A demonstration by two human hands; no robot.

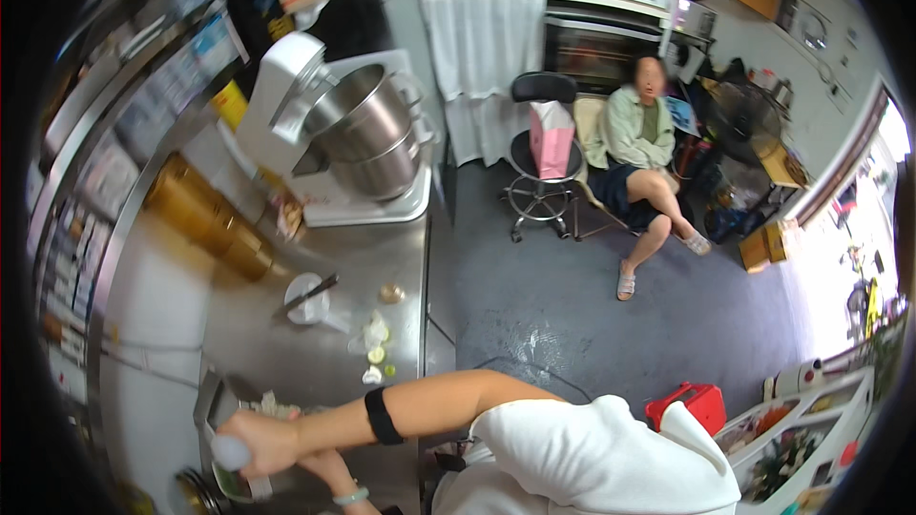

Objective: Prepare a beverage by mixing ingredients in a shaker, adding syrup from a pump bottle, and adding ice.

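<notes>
My right hand (268, 440), on the arm with the black strap, is closed around a whitish, round-ended object (231, 452). Beneath it, my left hand (320, 461), with a pale green bangle at the wrist, is mostly hidden, so its grip cannot be told. Both are over a container (232, 483) with green contents at the steel counter's lower end. A metal container (207, 397) stands beside them. Farther up the counter are cut lime pieces (376, 355), a white bowl (304, 307) with a dark-handled utensil (308, 296) across it, and a small round item (391, 292).
A stand mixer (343, 136) with a steel bowl stands at the counter's far end, near amber canisters (207, 218). Shelves (136, 179) run along the left. A person (640, 129) sits beyond the counter, beside a stool (540, 186) bearing a pink bag (551, 143).
</notes>
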